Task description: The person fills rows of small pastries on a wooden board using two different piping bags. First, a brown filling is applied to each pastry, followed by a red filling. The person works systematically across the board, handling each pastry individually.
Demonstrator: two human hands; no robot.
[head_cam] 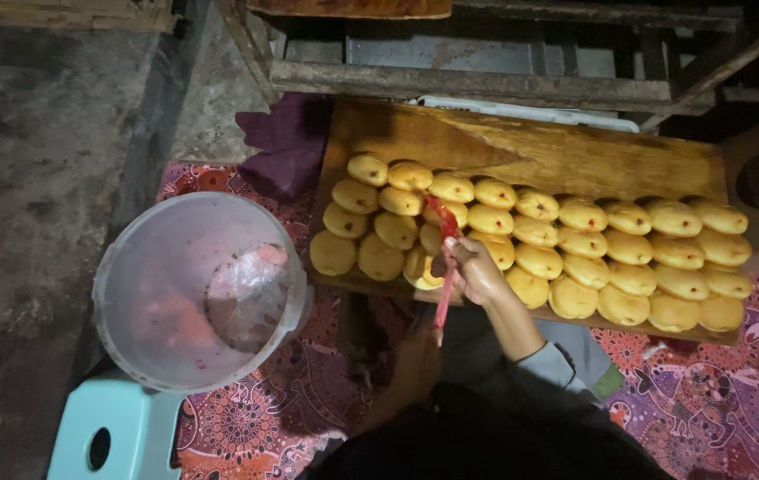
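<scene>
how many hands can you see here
2. The right hand grips a red brush over the yellow buns on the board; the left hand, dim, sits below, by the brush's handle end.

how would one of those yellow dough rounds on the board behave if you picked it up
The yellow dough rounds look plump and smooth, so probably soft and easily dented. They sit packed in touching rows on the wooden board, so lifting one may nudge or stick to its neighbours.
</scene>
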